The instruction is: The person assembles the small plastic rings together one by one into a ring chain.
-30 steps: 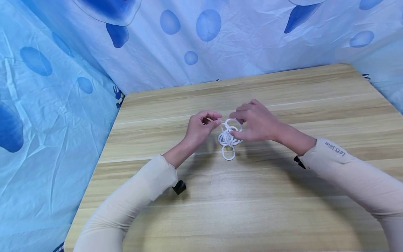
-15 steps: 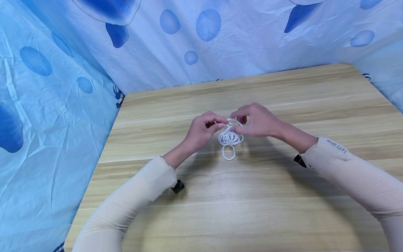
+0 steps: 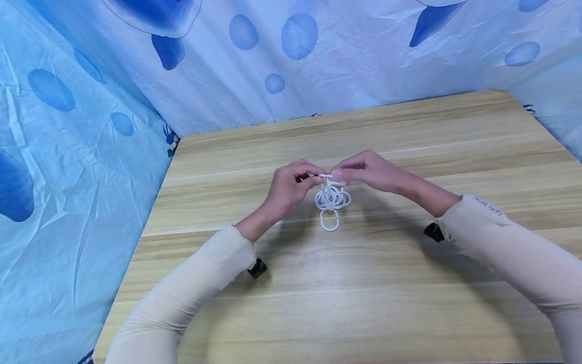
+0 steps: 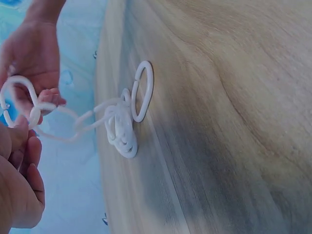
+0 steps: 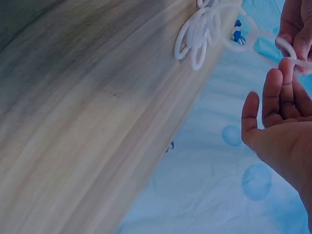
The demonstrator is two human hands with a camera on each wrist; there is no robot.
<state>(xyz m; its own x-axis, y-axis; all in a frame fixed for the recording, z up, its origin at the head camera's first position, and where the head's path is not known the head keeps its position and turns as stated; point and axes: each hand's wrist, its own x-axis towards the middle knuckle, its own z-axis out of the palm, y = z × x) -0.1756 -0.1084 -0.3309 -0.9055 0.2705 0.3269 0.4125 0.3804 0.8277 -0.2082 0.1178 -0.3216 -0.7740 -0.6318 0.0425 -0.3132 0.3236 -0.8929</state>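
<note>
Fingertips to fingertips over the table, my two hands work on one end of a white plastic link chain. My left hand (image 3: pixel 291 187) pinches a white oval link (image 4: pixel 20 79) between thumb and fingers. From the other side my right hand (image 3: pixel 377 172) pinches the chain close by, its thumb and index finger right at the left hand's tips. Raised links (image 4: pixel 66 110) run from the hands down to a heap of white links (image 4: pixel 122 129) on the table. A single oval link (image 4: pixel 149 90) with a small gap lies beside the heap, on the near side in the head view.
The wood-grain table (image 3: pixel 327 303) extends around the heap. Behind it and to the left hangs a blue patterned curtain (image 3: pixel 218 81). Below the left cuff shows a small black device (image 3: pixel 257 268), with another black device (image 3: pixel 434 232) at the right cuff.
My right hand's spread thumb and fingers have come together and lifted off the heap to the left hand's fingertips. The left hand has shifted slightly right. The upper links have been raised.
</note>
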